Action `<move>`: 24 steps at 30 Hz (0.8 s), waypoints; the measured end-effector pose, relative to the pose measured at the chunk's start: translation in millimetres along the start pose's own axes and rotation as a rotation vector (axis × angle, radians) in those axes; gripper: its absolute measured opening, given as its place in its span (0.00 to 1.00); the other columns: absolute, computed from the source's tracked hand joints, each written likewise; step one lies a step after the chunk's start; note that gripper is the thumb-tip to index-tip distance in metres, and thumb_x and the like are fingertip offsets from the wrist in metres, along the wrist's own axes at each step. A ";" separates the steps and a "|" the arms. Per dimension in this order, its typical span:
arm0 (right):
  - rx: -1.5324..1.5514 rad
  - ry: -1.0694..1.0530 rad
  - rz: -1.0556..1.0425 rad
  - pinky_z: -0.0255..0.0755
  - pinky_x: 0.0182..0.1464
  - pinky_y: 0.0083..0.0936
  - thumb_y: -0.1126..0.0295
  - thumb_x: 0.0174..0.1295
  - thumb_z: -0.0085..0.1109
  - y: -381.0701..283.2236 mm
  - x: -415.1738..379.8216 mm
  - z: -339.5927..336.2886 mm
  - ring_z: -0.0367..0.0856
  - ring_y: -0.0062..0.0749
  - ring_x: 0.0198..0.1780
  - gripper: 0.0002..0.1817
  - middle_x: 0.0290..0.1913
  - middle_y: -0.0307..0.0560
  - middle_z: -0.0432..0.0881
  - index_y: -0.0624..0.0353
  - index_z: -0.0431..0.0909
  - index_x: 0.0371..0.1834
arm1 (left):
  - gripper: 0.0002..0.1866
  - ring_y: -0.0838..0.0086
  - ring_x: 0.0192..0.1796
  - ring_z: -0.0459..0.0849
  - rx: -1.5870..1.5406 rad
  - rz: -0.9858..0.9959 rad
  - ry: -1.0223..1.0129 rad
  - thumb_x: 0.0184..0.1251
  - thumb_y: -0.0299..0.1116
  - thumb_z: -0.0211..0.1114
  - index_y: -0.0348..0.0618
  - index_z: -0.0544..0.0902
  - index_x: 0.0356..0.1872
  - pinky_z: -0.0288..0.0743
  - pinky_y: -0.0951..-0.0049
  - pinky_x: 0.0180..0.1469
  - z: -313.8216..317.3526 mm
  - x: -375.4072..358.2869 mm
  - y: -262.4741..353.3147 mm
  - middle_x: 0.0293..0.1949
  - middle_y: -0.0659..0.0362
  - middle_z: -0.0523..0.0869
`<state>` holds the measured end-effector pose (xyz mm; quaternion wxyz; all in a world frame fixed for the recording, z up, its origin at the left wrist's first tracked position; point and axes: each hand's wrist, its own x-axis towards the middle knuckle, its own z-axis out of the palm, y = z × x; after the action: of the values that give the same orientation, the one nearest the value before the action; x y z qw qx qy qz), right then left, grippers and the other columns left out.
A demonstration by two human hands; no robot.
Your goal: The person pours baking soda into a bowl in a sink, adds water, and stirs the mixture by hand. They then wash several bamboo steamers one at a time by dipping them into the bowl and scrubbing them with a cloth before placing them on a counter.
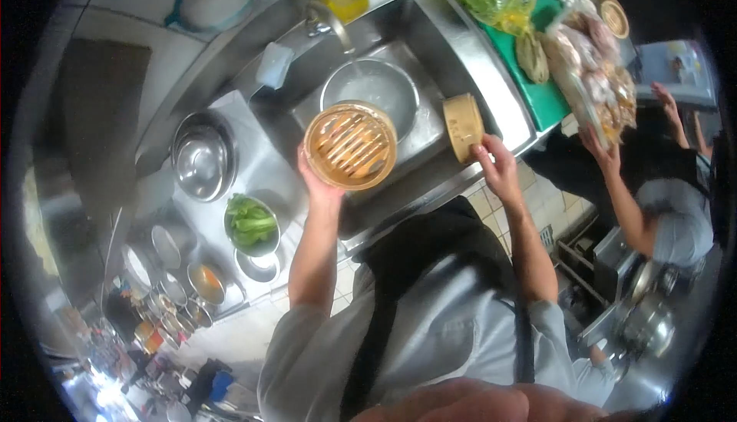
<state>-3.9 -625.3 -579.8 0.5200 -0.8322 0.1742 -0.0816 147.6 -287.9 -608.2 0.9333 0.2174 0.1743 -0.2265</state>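
My left hand (316, 180) is closed on the rim of a round bamboo steamer basket (351, 145), its slatted side facing up at the camera. The basket overlaps a round metal bowl (376, 88) in the sink below. Over the sink's right side, my right hand (499, 165) grips a second bamboo steamer basket (463, 126), turned on edge so its side wall shows. My right thumb and fingers pinch its lower edge.
The steel sink (430, 23) has a faucet (326, 23). At left stand metal bowls (201, 162) and a bowl of leafy greens (252, 224). At right is a green board (546, 99); beside it another person's hand (603, 153) holds bagged food (595, 69).
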 end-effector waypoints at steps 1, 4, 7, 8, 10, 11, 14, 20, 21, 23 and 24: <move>-0.065 -0.017 -0.045 0.77 0.47 0.31 0.69 0.71 0.64 -13.6 3.0 -2.8 0.83 0.34 0.44 0.12 0.40 0.52 0.83 0.68 0.82 0.51 | 0.32 0.50 0.65 0.80 -0.045 -0.013 -0.036 0.75 0.57 0.51 0.41 0.78 0.66 0.75 0.45 0.68 -2.4 1.0 0.0 0.64 0.47 0.81; -0.173 -0.035 -0.146 0.77 0.47 0.34 0.72 0.69 0.65 -34.3 2.6 -12.0 0.83 0.41 0.43 0.11 0.40 0.56 0.83 0.68 0.82 0.50 | 0.31 0.52 0.62 0.82 -0.077 -0.011 -0.010 0.75 0.56 0.51 0.41 0.79 0.64 0.76 0.48 0.67 12.3 0.7 -1.8 0.62 0.47 0.83; -0.286 -0.031 -0.239 0.77 0.47 0.37 0.76 0.67 0.65 -43.0 0.9 -24.9 0.83 0.47 0.44 0.11 0.41 0.58 0.83 0.67 0.83 0.50 | 0.29 0.56 0.60 0.83 -0.026 -0.023 -0.010 0.74 0.55 0.52 0.42 0.81 0.61 0.77 0.50 0.66 21.0 4.2 -1.5 0.58 0.49 0.85; -0.351 -0.026 -0.282 0.77 0.48 0.39 0.77 0.65 0.66 -44.2 1.5 -29.1 0.83 0.50 0.45 0.11 0.42 0.58 0.83 0.66 0.83 0.50 | 0.29 0.56 0.60 0.83 -0.030 -0.021 -0.012 0.74 0.55 0.52 0.42 0.81 0.61 0.77 0.50 0.66 19.8 4.7 -1.7 0.58 0.49 0.85; -0.392 -0.023 -0.349 0.77 0.48 0.41 0.77 0.64 0.66 -40.6 2.6 -38.5 0.83 0.50 0.44 0.11 0.43 0.57 0.84 0.66 0.83 0.50 | 0.31 0.54 0.61 0.82 -0.028 0.002 0.018 0.74 0.57 0.52 0.42 0.80 0.63 0.76 0.49 0.67 14.1 5.5 -1.5 0.61 0.49 0.84; -0.436 -0.016 -0.408 0.76 0.48 0.43 0.77 0.64 0.67 -38.3 1.5 -45.2 0.83 0.50 0.44 0.12 0.43 0.57 0.84 0.65 0.83 0.50 | 0.31 0.54 0.61 0.82 -0.034 -0.011 0.014 0.74 0.57 0.52 0.42 0.80 0.63 0.76 0.49 0.67 15.1 3.5 0.3 0.61 0.49 0.84; -0.554 -0.065 -0.427 0.76 0.48 0.43 0.74 0.63 0.68 -33.4 -2.3 -65.6 0.82 0.49 0.44 0.12 0.43 0.55 0.83 0.63 0.84 0.49 | 0.37 0.49 0.68 0.77 0.154 0.067 0.111 0.72 0.62 0.51 0.42 0.75 0.70 0.73 0.44 0.70 30.3 -8.7 -2.6 0.68 0.47 0.78; -0.595 -0.071 -0.446 0.74 0.51 0.42 0.71 0.64 0.68 -16.7 -10.9 -99.8 0.81 0.45 0.43 0.12 0.40 0.47 0.83 0.58 0.84 0.50 | 0.37 0.49 0.72 0.74 0.241 0.151 0.096 0.73 0.61 0.49 0.44 0.73 0.73 0.70 0.40 0.73 -1.2 -23.5 -0.6 0.71 0.48 0.76; -0.608 -0.104 -0.446 0.74 0.51 0.42 0.71 0.63 0.68 -15.9 -10.8 -104.2 0.81 0.45 0.43 0.12 0.40 0.47 0.83 0.57 0.84 0.50 | 0.36 0.49 0.72 0.74 0.166 0.120 0.091 0.75 0.59 0.48 0.43 0.73 0.72 0.69 0.41 0.73 -0.7 -28.3 -0.7 0.71 0.48 0.75; -0.613 -0.140 -0.465 0.74 0.51 0.42 0.72 0.62 0.67 -10.7 -5.2 -109.6 0.81 0.45 0.43 0.12 0.40 0.47 0.83 0.57 0.84 0.49 | 0.34 0.50 0.70 0.77 0.160 0.134 0.085 0.77 0.58 0.47 0.42 0.74 0.71 0.73 0.42 0.71 3.7 -37.2 -3.4 0.69 0.48 0.78; -0.637 -0.169 -0.476 0.75 0.51 0.42 0.72 0.62 0.67 -2.8 -4.5 -112.1 0.81 0.45 0.44 0.12 0.40 0.47 0.83 0.56 0.85 0.49 | 0.32 0.52 0.67 0.80 0.152 0.143 0.082 0.79 0.56 0.46 0.41 0.75 0.69 0.77 0.43 0.68 6.5 -42.5 -4.6 0.66 0.49 0.80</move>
<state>-43.0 -716.3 -527.1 0.2153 -0.9725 -0.0499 -0.0731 111.3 -279.9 -586.2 0.9200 0.3087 0.1784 -0.1627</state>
